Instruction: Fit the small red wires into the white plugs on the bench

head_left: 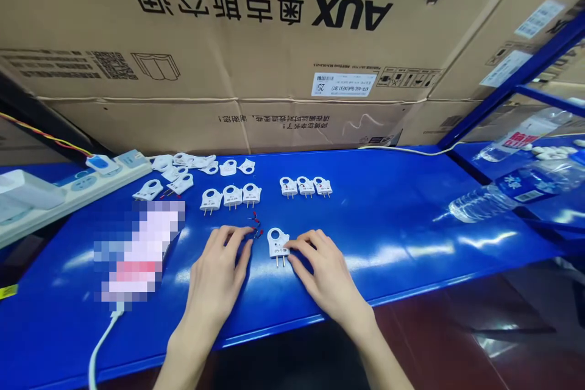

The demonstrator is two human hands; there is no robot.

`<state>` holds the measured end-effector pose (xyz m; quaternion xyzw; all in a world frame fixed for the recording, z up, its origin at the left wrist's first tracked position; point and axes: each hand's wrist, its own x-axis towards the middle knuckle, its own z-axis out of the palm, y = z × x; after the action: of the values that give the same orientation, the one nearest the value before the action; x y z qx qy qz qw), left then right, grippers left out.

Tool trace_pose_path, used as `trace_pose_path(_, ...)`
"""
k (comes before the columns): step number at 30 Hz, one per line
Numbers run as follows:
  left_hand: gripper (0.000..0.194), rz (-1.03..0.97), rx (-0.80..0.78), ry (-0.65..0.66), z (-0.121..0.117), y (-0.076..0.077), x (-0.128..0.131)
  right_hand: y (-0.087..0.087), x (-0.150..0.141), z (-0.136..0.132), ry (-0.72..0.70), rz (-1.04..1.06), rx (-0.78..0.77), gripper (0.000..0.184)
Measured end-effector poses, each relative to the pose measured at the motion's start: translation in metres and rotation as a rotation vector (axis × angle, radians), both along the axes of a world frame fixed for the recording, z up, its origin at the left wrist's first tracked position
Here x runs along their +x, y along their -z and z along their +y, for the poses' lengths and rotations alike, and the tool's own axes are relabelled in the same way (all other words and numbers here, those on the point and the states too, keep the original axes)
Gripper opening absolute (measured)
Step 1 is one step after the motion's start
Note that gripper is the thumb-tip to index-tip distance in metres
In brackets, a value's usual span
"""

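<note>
A white plug with a ring-shaped handle and two metal pins [277, 244] lies on the blue shelf, pins toward me. My right hand [322, 262] grips its right edge between thumb and forefinger. Left of the plug, small red-tipped parts with dark leads [258, 234] lie loose. My left hand [222, 265] is at these parts, its forefinger close to or touching one, thumb and forefinger slightly apart. Behind my hands stand a row of three similar plugs [232, 195] and another row of three [305, 186], the latter with dark and red bits at their rings.
Several more white ring pieces [183, 161] are heaped at the back left beside a power strip [82, 186]. A phone with blurred screen [141, 253] charges on a white cable [98, 341]. Water bottles [516, 189] lie at right. Large cardboard boxes [256, 73] line the back.
</note>
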<state>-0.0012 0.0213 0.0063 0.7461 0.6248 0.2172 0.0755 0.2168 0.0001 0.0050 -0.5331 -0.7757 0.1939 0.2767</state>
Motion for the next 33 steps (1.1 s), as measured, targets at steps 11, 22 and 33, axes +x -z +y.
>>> trace_pose_path(11,0.037,0.055,0.004,-0.032,-0.0002,0.0023,0.0022,0.0001,0.0000,-0.0013,-0.007,-0.029,0.000,0.019)
trace_pose_path(22,0.035,0.083,0.041,-0.018,-0.0002,0.0018,0.0029,-0.0013,0.0001,-0.0012,-0.013,-0.013,-0.030,0.020)
trace_pose_path(33,0.028,0.047,0.118,0.029,0.0035,-0.0008,0.0061,-0.0004,-0.0002,-0.0012,-0.025,-0.019,0.013,0.019)
